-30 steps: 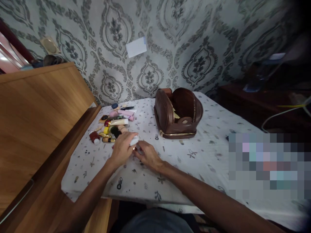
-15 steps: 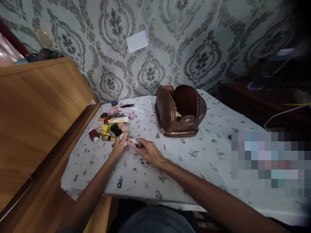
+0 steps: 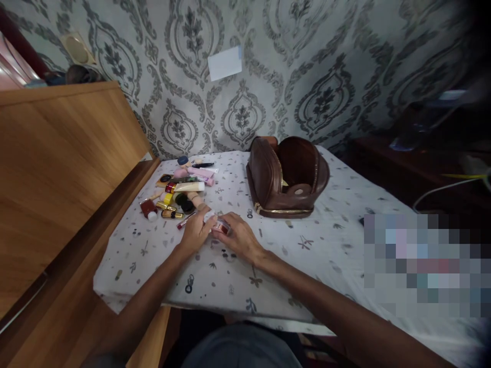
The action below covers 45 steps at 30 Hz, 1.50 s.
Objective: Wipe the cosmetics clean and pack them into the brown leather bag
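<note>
Over the front of the table, my right hand has its fingers closed on a small clear-cased makeup compact with reddish contents. A crumpled white tissue is pinched in my left hand, pressed against the compact's left side. Just left of that hand lies a thin red pencil-like item, partly hidden. Beyond it are several cosmetics, among them a dark red bottle with a white cap, gold-and-black tubes, a round black compact and a cream tube.
An unzipped brown leather cosmetic bag stands at the back right of the cloth-covered table. A wooden panel borders the left side. A patterned wall rises behind. On the right, a clear bottle stands on a dark surface.
Both hands have shifted slightly right with the compact and tissue, the left hand's tissue now further over the compact. The thin red item beside the left hand shows more. The view has tilted slightly.
</note>
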Each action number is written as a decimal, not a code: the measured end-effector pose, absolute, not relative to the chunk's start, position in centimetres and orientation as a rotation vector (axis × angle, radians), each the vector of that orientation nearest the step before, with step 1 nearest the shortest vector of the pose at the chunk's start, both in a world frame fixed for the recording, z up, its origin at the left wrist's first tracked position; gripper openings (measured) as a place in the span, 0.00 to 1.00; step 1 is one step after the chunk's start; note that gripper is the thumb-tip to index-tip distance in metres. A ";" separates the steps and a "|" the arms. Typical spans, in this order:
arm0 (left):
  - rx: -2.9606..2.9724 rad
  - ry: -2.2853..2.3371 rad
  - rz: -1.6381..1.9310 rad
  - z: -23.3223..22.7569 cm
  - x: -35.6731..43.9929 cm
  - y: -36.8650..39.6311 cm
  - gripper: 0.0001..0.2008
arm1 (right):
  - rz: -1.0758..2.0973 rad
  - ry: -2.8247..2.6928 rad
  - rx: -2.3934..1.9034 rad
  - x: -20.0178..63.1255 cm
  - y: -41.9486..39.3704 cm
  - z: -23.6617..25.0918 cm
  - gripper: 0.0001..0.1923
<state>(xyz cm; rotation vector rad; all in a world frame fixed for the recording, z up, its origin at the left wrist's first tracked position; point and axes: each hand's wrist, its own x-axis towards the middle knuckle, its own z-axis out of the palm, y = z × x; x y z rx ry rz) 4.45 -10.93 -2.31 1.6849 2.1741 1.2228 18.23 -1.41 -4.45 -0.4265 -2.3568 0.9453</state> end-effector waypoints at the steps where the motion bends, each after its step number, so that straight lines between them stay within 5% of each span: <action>1: 1.756 2.188 1.180 -2.1 4.7 -10.9 0.15 | 0.934 -2.359 -0.415 18.4 -1.3 -4.4 0.07; 17: 1.943 2.106 1.019 -4.4 6.2 -10.8 0.20 | 1.305 -2.151 -0.520 23.2 0.4 -6.2 0.24; 27: 2.178 2.222 0.754 -5.2 6.7 -11.2 0.15 | 1.106 -2.140 -0.387 23.3 0.9 -5.8 0.21; 38: 2.002 2.087 1.239 -1.9 8.4 -10.2 0.09 | 1.654 -1.893 -0.387 23.0 0.5 -5.2 0.19; 45: 2.376 2.028 1.034 -1.5 10.6 -9.1 0.12 | 1.604 -1.966 -0.331 22.9 0.9 -4.7 0.17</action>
